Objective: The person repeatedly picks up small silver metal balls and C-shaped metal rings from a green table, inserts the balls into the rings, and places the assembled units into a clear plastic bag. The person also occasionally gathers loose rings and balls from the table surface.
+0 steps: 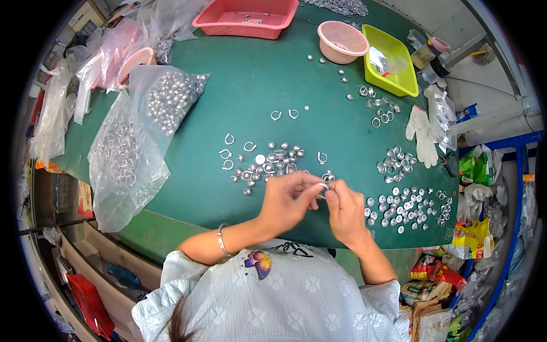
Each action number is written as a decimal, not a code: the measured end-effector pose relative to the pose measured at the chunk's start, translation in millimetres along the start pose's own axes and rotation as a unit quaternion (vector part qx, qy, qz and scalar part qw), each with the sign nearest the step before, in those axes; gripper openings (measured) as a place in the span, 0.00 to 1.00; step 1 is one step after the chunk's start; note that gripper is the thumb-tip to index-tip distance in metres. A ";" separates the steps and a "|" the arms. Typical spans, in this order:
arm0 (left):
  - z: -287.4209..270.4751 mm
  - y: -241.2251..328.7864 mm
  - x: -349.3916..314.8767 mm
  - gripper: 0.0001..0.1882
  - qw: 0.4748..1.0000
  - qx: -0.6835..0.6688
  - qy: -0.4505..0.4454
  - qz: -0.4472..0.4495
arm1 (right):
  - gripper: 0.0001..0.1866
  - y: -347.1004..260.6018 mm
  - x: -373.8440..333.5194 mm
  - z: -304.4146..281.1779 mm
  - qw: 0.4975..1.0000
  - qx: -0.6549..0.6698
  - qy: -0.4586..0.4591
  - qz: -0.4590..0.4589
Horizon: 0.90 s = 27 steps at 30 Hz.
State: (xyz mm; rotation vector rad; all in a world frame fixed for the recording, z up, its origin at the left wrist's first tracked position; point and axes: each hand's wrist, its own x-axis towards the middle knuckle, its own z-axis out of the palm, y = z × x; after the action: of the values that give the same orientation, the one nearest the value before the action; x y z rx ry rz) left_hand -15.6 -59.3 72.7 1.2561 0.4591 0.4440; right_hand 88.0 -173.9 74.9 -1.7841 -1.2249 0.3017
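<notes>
Near the table's front edge my left hand (285, 200) and my right hand (346, 215) meet, fingers pinched on a small silver metal ring (323, 188). Part of it is hidden by the fingertips. Just beyond my left hand lies a loose pile of round silver metal caps (273, 162), with open-ended metal rings (227, 165) scattered to its left. Close to my right hand, several small silver caps (399, 206) are spread out on the green table (250, 74).
Clear bags of metal balls (171, 100) and rings (117, 142) lie at the left. Along the back stand a red basket (245, 28), a pink bowl (343, 48) and a yellow-green basket (393, 80). A white glove (421, 135) rests at the right, near grouped metal parts (396, 164).
</notes>
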 end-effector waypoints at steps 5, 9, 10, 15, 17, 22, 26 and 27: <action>-19.6 8.3 6.7 0.06 0.916 0.208 0.062 0.337 | 0.22 14.0 -5.6 -20.9 0.881 0.384 -0.057 0.272; -47.7 -7.8 34.0 0.05 0.951 0.268 0.093 0.123 | 0.14 47.9 -4.5 -34.8 0.743 0.593 -0.022 0.311; -56.5 -17.6 37.7 0.05 0.930 0.332 0.090 0.131 | 0.13 51.0 -3.9 -36.3 0.741 0.592 0.014 0.317; -63.6 -33.0 21.9 0.06 0.894 0.431 0.008 0.119 | 0.10 81.0 -8.2 -33.9 0.864 0.324 0.006 0.384; -60.3 -38.6 13.4 0.07 0.891 0.434 -0.012 0.132 | 0.09 79.5 -6.5 -22.7 0.959 0.071 -0.010 0.274; -56.2 -47.9 10.5 0.08 0.878 0.465 0.000 0.116 | 0.11 80.5 -0.8 1.5 0.970 -0.195 -0.054 0.138; -51.2 -41.0 5.2 0.13 0.903 0.414 0.002 0.113 | 0.09 92.1 -6.6 2.4 0.974 0.068 -0.015 0.215; -48.7 -38.3 2.5 0.14 0.915 0.388 -0.001 0.110 | 0.08 82.8 -3.5 -1.0 0.943 0.193 -0.033 0.269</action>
State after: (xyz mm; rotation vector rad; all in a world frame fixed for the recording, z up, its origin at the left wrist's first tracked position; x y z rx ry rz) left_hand -38.1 -28.8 23.6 2.0940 0.5149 0.4653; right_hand 137.3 -184.0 9.1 -1.7349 -0.6355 0.8593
